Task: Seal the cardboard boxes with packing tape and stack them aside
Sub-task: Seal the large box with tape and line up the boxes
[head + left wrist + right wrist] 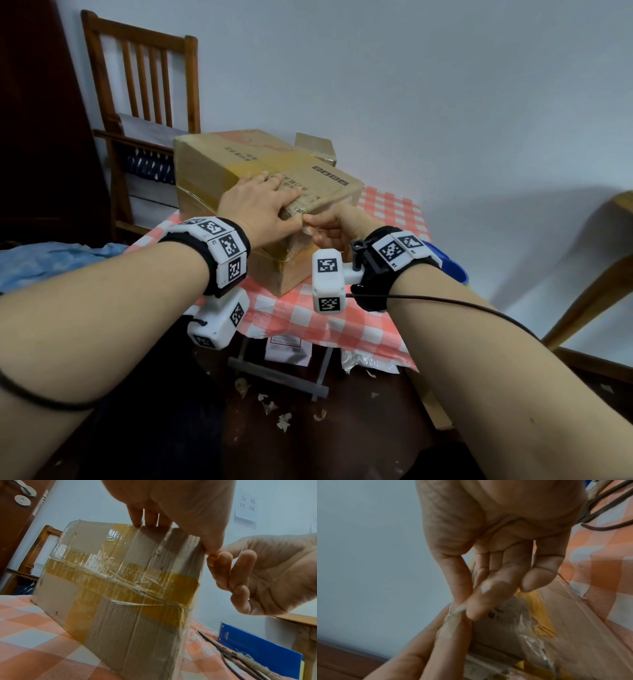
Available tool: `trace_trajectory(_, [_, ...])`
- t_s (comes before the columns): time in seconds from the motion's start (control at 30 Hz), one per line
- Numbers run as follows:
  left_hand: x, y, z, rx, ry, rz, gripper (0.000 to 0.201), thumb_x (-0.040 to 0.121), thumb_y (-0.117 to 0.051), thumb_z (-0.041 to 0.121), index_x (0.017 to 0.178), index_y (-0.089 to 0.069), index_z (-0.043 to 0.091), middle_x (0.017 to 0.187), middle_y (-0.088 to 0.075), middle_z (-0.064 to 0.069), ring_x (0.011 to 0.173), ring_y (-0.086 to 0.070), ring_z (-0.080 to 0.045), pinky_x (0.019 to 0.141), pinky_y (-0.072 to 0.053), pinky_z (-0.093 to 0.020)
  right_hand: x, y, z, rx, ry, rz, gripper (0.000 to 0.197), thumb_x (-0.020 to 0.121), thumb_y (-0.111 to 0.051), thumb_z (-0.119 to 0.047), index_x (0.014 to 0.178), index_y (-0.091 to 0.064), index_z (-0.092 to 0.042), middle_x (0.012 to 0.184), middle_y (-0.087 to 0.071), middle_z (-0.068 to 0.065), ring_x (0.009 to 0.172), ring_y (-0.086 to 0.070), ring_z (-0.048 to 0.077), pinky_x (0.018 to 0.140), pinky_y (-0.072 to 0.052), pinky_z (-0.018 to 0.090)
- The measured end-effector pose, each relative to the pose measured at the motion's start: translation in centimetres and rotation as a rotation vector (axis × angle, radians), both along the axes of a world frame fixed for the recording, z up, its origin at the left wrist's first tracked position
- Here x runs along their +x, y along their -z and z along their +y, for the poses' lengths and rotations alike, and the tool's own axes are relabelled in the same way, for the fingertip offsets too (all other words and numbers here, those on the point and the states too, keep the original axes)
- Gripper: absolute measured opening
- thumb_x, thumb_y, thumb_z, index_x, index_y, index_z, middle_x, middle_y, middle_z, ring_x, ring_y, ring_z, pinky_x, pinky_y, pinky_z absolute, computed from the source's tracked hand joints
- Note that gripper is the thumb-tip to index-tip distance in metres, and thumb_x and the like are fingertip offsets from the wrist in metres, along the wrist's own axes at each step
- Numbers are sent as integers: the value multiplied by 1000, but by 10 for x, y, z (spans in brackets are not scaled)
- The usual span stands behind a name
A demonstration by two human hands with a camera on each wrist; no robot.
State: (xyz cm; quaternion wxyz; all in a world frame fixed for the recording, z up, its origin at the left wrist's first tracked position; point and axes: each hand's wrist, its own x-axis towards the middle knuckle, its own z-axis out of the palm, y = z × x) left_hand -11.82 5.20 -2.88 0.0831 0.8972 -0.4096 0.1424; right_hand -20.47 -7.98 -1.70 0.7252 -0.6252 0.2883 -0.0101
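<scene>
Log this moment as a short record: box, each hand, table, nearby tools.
box: brown cardboard box, wrapped in yellow and clear tape, tilted on one edge
left hand: fingers flat on the box top
right hand: pinching clear tape at the box corner
table: red-and-white checked tablecloth
tools: blue tape cutter, dark scissors beside the box

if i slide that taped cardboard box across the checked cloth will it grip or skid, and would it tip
The cardboard box is wrapped in glossy clear and yellow tape, so it would probably skid easily. It looks broad and low in the head view, so tipping seems unlikely. The checked cloth looks thin and may bunch.
</scene>
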Motion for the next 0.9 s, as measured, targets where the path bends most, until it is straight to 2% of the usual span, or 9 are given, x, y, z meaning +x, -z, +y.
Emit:
trace_trajectory(0.23, [1, -7, 3, 61, 8, 4, 59, 93, -36, 57, 147, -27, 36, 157, -21, -3, 145, -18, -23, 117, -12, -37, 3, 5, 1, 63, 43, -41, 4, 82, -68, -2, 81, -64, 0, 58, -68, 7, 44, -62, 8, 41, -48, 13])
trace_trajectory(0.3, [3, -8, 4, 83, 14, 19, 60, 93, -37, 57, 147, -26, 36, 158, -20, -3, 145, -17, -24, 117, -11, -37, 5, 7, 1, 64, 42, -43, 8, 81, -71, -3, 84, -64, 0, 59, -68, 7, 47, -64, 8, 45, -51, 14])
trace_trajectory(0.43, [4, -11, 2, 119, 22, 34, 62, 92, -39, 55, 148, -24, 34, 158, -18, -5, 145, -16, -26, 117, -10, -39, 5, 9, -1, 98, 14, -60, 8, 84, -67, -3, 78, -63, 0, 56, -66, 7, 47, -64, 10, 49, -54, 15])
trace_trajectory(0.5, [3, -12, 3, 133, 32, 35, 67, 90, -43, 56, 149, -24, 31, 158, -18, -8, 145, -16, -27, 117, -11, -41, 7, 12, -3, 62, 4, -57, 9, 83, -69, -5, 77, -64, -2, 60, -68, 7, 54, -65, 11, 57, -54, 17])
trace_trajectory(0.6, [1, -10, 6, 222, 60, 5, 91, 79, -52, 65, 151, -15, 24, 158, -13, -13, 145, -12, -30, 118, -10, -43, 9, 15, -2, -24, 10, -68, 13, 76, -76, -8, 84, -67, -3, 75, -72, 10, 76, -64, 17, 73, -49, 24])
trace_trajectory(0.67, [1, -11, 9, 232, 66, 33, 94, 78, -51, 66, 151, -11, 23, 159, -8, -13, 146, -7, -30, 119, -7, -42, 10, 16, -2, -66, 13, -70, 18, 75, -77, -10, 89, -67, -4, 77, -73, 9, 72, -65, 15, 69, -49, 21])
trace_trajectory(0.73, [3, -14, 11, 204, 76, 94, 86, 81, -38, 68, 152, -12, 25, 159, -5, -12, 147, -5, -28, 119, -4, -41, 8, 16, -2, -85, -18, -58, 12, 79, -74, -13, 85, -66, -6, 70, -71, 5, 60, -62, 10, 56, -48, 17])
trace_trajectory(0.8, [3, -16, 12, 179, 88, 136, 78, 87, -27, 69, 151, -14, 27, 160, -5, -11, 147, -5, -27, 118, -3, -41, 7, 18, -4, -86, -49, -53, 8, 84, -70, -14, 84, -65, -7, 67, -70, 1, 56, -59, 8, 50, -45, 16])
trace_trajectory(0.9, [0, -14, 10, 146, 70, 158, 88, 80, -14, 77, 151, -18, 26, 159, -9, -9, 146, -8, -27, 118, -5, -42, 5, 23, -4, -127, -27, -110, 9, 85, -69, -15, 88, -65, -7, 65, -67, 2, 49, -57, 8, 47, -44, 19])
